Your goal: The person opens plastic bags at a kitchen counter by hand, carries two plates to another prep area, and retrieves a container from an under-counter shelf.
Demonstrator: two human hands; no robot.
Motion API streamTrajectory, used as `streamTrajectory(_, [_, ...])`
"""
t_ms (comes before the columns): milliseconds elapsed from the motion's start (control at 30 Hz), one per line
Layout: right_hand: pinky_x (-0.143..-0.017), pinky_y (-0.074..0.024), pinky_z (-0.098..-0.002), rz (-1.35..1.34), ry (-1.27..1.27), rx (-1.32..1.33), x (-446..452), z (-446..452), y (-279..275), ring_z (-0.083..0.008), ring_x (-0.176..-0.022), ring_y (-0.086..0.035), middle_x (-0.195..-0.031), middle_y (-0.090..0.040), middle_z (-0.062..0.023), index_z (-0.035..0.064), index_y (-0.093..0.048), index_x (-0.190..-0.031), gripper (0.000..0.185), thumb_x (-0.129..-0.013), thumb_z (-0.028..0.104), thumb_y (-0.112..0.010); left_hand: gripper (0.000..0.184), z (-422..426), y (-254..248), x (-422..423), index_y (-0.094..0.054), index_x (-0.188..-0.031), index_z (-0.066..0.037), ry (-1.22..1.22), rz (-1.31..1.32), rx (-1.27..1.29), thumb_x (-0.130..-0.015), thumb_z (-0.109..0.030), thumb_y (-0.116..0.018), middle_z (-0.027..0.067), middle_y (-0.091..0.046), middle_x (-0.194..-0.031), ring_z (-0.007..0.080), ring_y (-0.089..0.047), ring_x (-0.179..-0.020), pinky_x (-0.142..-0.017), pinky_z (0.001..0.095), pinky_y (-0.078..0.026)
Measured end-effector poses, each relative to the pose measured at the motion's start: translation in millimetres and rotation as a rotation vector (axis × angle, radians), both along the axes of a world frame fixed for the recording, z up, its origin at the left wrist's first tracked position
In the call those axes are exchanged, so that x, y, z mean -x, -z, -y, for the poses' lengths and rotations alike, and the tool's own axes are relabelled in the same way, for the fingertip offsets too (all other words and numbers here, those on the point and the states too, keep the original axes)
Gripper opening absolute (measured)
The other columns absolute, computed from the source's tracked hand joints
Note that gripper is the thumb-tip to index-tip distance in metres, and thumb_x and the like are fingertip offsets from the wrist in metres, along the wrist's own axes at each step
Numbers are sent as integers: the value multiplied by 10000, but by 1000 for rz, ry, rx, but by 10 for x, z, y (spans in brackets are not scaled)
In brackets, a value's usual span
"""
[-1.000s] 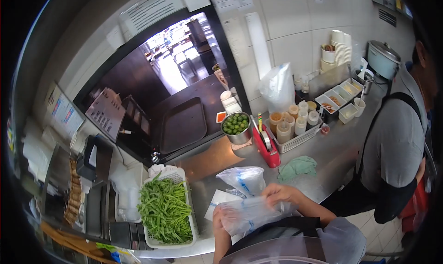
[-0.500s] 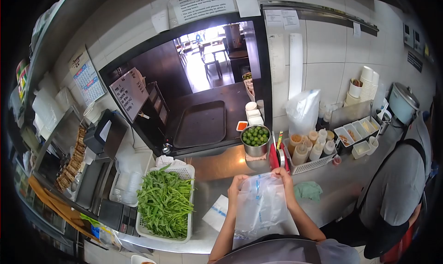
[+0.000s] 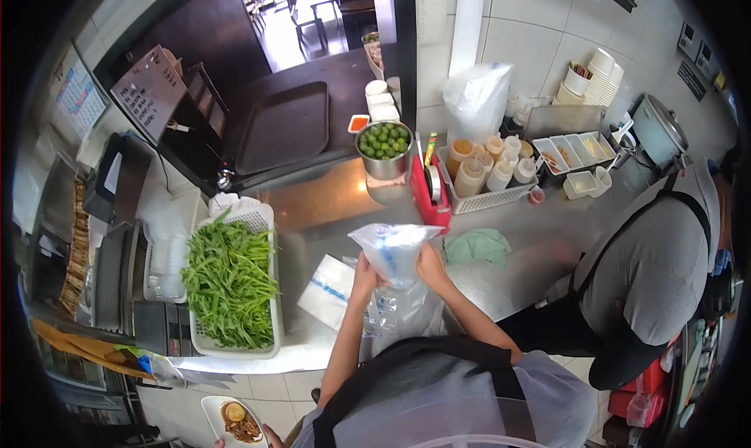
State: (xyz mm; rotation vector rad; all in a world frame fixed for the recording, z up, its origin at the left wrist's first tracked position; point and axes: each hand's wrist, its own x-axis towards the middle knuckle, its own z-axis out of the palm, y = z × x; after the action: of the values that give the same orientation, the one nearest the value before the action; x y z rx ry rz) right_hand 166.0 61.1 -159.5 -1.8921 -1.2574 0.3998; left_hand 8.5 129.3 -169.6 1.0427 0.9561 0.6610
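Observation:
A clear plastic bag (image 3: 393,248) with blue print is stretched between my hands over the steel counter. My left hand (image 3: 365,277) has its fingers closed on the bag's left side. On the opposite side, my right hand (image 3: 429,265) grips it too. The bag's upper edge flares out above both hands, and I see nothing inside. More clear plastic (image 3: 403,311) lies beneath my hands; whether it joins the held bag I cannot tell. To the left lies a flat white packet (image 3: 328,290) with a blue stripe.
Leafy greens (image 3: 231,280) fill a white basket (image 3: 274,323) at left. A pot of limes (image 3: 384,144), a red tape dispenser (image 3: 429,191), a green cloth (image 3: 477,247) and sauce bottles (image 3: 473,174) stand beyond. A co-worker (image 3: 653,237) is at right; someone holds a plate of food (image 3: 238,423) lower left.
The view has tipped downward and shifted right. My hands have moved from the bag's top corners to lower on its sides, and its top now flares. The plate shows more fully.

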Motion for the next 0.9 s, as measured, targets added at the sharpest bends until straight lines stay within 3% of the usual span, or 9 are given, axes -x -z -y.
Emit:
streamTrajectory(200, [-702,-424,-455,-134,-73,-250,-87,-127,60,-416,-833,-549,-902,-569,-231,12,-435,-1001,222,-851,168,-484,278,-27,148,-22,-381,-1148,-36,-26,31,-138,-892,-127,-441,92,-537,-898,127,-557,-536,-398,229,-477])
streamTrajectory(267, [-693,-433,-401,-290,-82,-223,-127,16,105,-358,-794,-560,-864,-567,-193,19,-432,-1004,243,-865,204,-505,281,33,5,76,-403,-1125,-25,17,15,-115,-903,-190,-450,116,-512,-984,146,-577,-693,-543,274,-504])
streamTrajectory(333, [-666,-429,-351,-390,-66,-145,-243,120,-70,-272,-735,-562,-816,-562,-141,22,-430,-992,260,-880,239,-517,315,227,-169,200,-416,-1130,-30,-131,-157,-419,-883,-208,-500,109,-502,-1011,166,-553,-821,-669,318,-478])
streamTrajectory(367, [-640,-398,-273,-501,-39,-174,-243,260,-219,-128,-700,-482,-760,-489,-38,37,-434,-973,249,-907,270,-492,333,327,-273,249,-423,-1132,-32,-208,-244,-574,-874,-217,-524,106,-496,-1024,176,-541,-884,-732,340,-466])
streamTrajectory(467, [-644,-372,-230,-714,-38,-146,-105,605,-827,-64,-730,-424,-777,-422,19,54,-437,-954,191,-928,243,-454,476,767,-900,440,-401,-1206,-42,53,-260,-640,-816,-203,-619,93,-481,-1107,202,-471,-1036,-847,360,-393])
streamTrajectory(567, [-677,-358,-201,-680,-176,-224,94,692,-1030,-52,-777,-424,-810,-421,27,61,-436,-953,143,-931,202,-451,568,1008,-1205,275,-402,-1242,-26,217,-127,-720,-766,-171,-675,82,-503,-1133,207,-488,-1022,-838,342,-403])
streamTrajectory(667, [-715,-362,-196,-672,-295,-296,278,749,-1245,-59,-815,-431,-839,-426,20,60,-429,-964,109,-918,149,-472,468,935,-1085,145,-486,-1182,-9,84,79,-567,-777,-153,-670,81,-559,-1075,162,-523,-952,-801,299,-422])
streamTrajectory(700, [-730,-375,-207,-779,-302,-296,296,765,-1268,-74,-802,-456,-835,-450,7,49,-440,-954,114,-885,90,-521,274,903,-1136,143,-584,-1030,2,28,186,-388,-790,-108,-655,49,-610,-938,104,-543,-841,-736,250,-438])
streamTrajectory(900, [-679,-396,-215,-590,-274,-332,155,829,-1359,-90,-758,-504,-856,-524,-31,1,-574,-757,52,-798,9,-605,80,749,-1026,346,-589,-800,-21,1,206,-371,-765,-22,-661,17,-606,-823,61,-530,-767,-692,219,-429])
